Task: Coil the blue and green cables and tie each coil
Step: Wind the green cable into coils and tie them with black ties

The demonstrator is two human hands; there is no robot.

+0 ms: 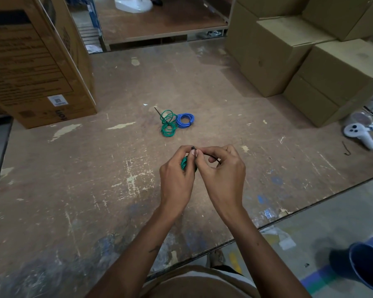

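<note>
At the far left a big printed cardboard box (37, 61) stands on the worn wooden table (73, 179). More to the middle of the table a green coil (168, 123) lies loose, with a thin black tie (158, 111) sticking out from it toward the back, and a blue coil (185, 120) lies just beside it on the right, touching it. Nearer to the person, above the table, the left hand (177, 175) has its fingers curled around a second small green coil (184, 163), of which only a part shows between the fingers. The right hand (222, 168) meets the left one, and its thumb and first finger pinch a thin black tie (212, 156) that bends in a loop over to the coil. Further right a white controller (359, 134) lies near the table edge, and plain cardboard boxes (299, 57) are stacked behind it.
</note>
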